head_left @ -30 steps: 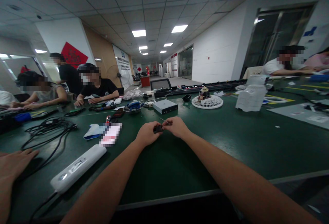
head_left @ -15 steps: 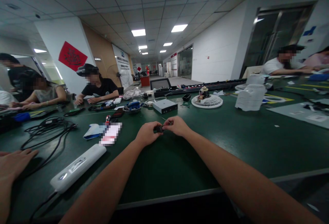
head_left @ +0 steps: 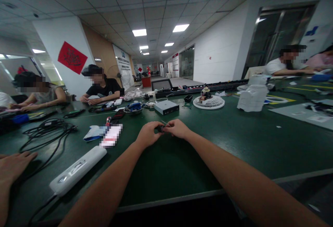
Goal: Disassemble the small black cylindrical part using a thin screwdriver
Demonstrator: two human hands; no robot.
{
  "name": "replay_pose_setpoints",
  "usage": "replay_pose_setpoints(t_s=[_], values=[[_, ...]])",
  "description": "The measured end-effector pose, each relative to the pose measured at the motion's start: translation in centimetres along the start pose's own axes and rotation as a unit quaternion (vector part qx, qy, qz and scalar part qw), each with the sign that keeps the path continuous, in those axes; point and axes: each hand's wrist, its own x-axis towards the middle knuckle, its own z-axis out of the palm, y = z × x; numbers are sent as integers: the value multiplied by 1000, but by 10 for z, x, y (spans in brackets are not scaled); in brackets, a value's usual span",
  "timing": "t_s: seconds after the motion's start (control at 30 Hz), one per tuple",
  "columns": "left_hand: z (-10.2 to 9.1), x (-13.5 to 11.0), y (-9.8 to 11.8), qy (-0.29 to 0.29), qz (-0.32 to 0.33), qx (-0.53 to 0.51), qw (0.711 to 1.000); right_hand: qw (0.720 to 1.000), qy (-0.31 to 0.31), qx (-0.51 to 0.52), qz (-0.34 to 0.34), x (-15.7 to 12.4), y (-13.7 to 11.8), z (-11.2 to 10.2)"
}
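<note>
A long green workbench [head_left: 182, 164] fills the room's foreground, with the person's two bare forearms reaching out over it. Far ahead and to the left of the hands, a co-worker in a black T-shirt [head_left: 102, 87] sits with both forearms on the bench. The standing figure in black seen behind that side a second ago has gone from view.

Straight ahead of the hands sits a flat grey box [head_left: 166, 107], with a metal bowl holding something blue [head_left: 132, 108] just left of it. Ahead and to the right are a white desk fan lying on its back [head_left: 208, 102] and, further right, a white plastic housing [head_left: 252, 97]. To the left of the left hand lie a blurred pink-and-white packet [head_left: 110, 135] and a tangle of black cable [head_left: 44, 133]. Nearer the person and to the left is a long white device [head_left: 78, 170]. Beyond it, another person's hand [head_left: 14, 166] rests with its fingers spread, apart from the person's own.

At the center, the left hand [head_left: 148, 135] and right hand [head_left: 179, 128] meet, fingers curled and pinching a small black object [head_left: 160, 128] between them, much as they did a second ago. A thin metal pin [head_left: 163, 122] sticks out from the pinch, up and to the left.
</note>
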Motion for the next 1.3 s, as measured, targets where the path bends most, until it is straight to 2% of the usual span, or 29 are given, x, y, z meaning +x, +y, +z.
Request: replay_pose_setpoints(t_s=[0.2, 0.3, 0.43, 0.57, 0.67, 0.83, 1.0, 1.13, 1.3], values=[[1, 1, 0, 1, 6, -16, 1000, 999, 43, -19, -8, 2, -2, 3], [3, 1, -2, 4, -19, 6, 1000, 996, 72, -44, -13, 1, -5, 0], [5, 1, -9, 16, -81, 38, 996, 984, 111, -128, -59, -1, -7, -10], [4, 0, -14, 23, -119, 39, 992, 972, 66, -204, -98, -4, -7, -15], [4, 0, -15, 12, -101, 32, 994, 969, 44, -215, -111, -6, -8, -14], [5, 0, -13, 1, -65, 46, 997, 956, 49, -269, -103, -7, -10, -13], [4, -1, -10, 0, -38, 81, 996, 970, 14, -208, -127, -5, -7, -11], [3, 0, -7, 0, -29, 104, 994, 972, 41, -208, -100, -5, -7, -9], [4, 1, -6, -5, -46, 121, 992, 966, 39, -252, -38, -6, -11, -10]])
